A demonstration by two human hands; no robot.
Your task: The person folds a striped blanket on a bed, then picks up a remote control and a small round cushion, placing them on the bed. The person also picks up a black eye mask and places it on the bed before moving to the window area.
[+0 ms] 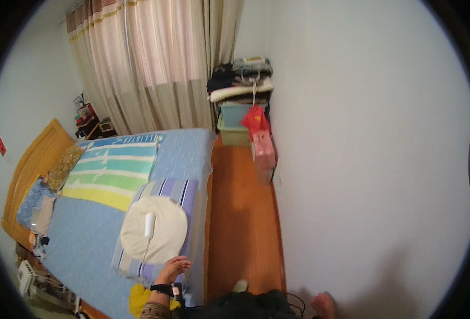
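Observation:
My left hand, with a dark band and a small device on its wrist, is over the bed's near right part. Its fingers are stretched out and hold nothing I can see. Just beyond it lies a folded quilt striped in purple, grey and white. On the quilt is a round cream cushion or cover. A slim white handheld thing with a thin cord rests on top; its kind is unclear. Low by the wall, my right hand is blurred, and its fingers do not show clearly.
The bed has a blue sheet, a striped blanket, pillows and a wooden headboard. An orange wooden floor strip runs between bed and wall. Storage boxes, stacked bedding and red bags stand at its far end.

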